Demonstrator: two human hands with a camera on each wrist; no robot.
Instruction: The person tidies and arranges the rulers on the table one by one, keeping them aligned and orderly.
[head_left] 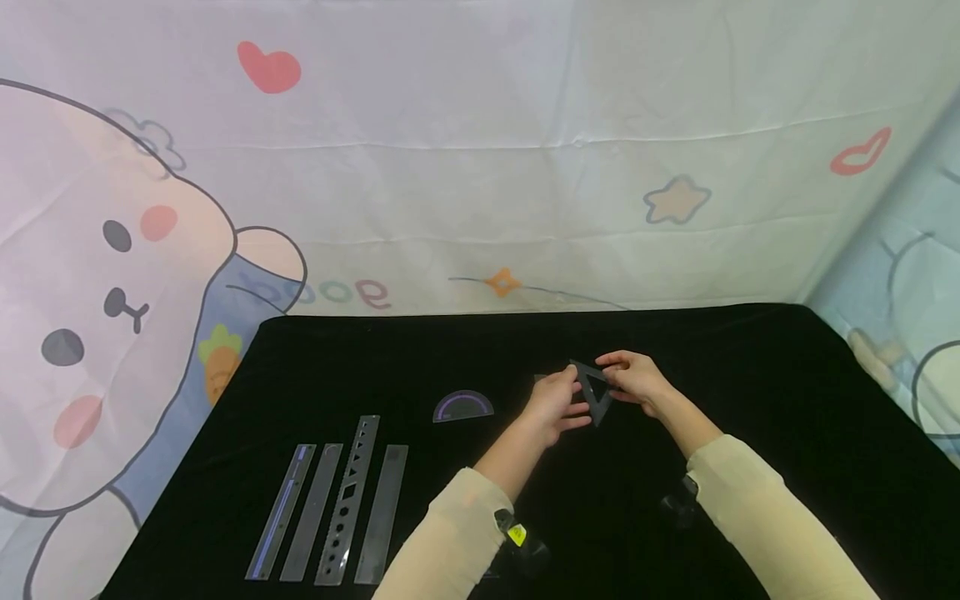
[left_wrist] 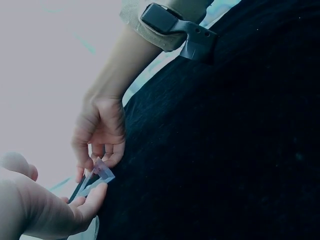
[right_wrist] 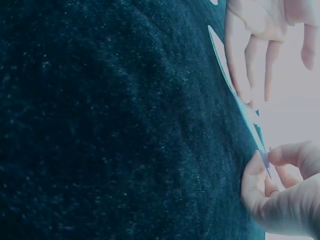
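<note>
A small clear triangular set square (head_left: 597, 396), with a triangular cut-out, is held up above the black cloth between both hands. The left hand (head_left: 553, 406) pinches its upper left corner, its lower fingers spread along the edge. From the other side, the right hand (head_left: 636, 379) pinches the set square near its right corner. In the right wrist view, thumb and finger of the right hand (right_wrist: 287, 192) meet on one end of the set square (right_wrist: 227, 75), seen nearly edge-on. A clear protractor (head_left: 462, 406) with a purple arc lies left of the left hand.
Several clear rulers lie side by side at front left: a purple-striped one (head_left: 281, 512), a plain one (head_left: 312, 512), a stencil ruler (head_left: 348, 500) with cut-out shapes, and another plain one (head_left: 381, 515). A black cloth (head_left: 750, 367) covers the table; a printed curtain (head_left: 480, 167) hangs behind.
</note>
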